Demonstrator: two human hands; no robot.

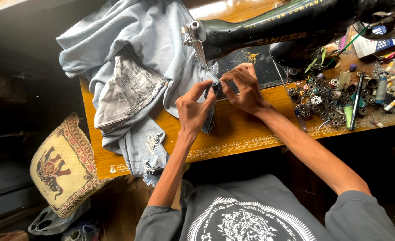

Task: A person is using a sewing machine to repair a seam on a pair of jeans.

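While both hands meet just in front of the needle of the black cast-metal sewing machine (295,24), the work in hand looks like positioning a small fold of cloth for stitching. The left hand (193,111) is closed in a pinch, thumb and forefinger clamped on the dark blue denim piece (211,107), which hangs down from the fingers over the near part of the table. The right hand (244,89) is also closed on the same piece from the right, fingertips bent in and pressing its upper edge, so the two hands touch or nearly touch at the cloth. The denim piece sits just near of the presser foot, on the edge of the machine bed.

To the left and far side lies the pale blue distressed jeans garment (130,67), bunched up with a printed grey pocket lining turned out, draped over the orange-brown wooden table (242,134) and off its near left edge. To the right, a heap of small round metal bobbins (322,105) lies near thread spools and pens.

Judging by this, sliding the fold under the foot would call for keeping both pinches firm and the edge straight, with fingertips well clear of the needle.
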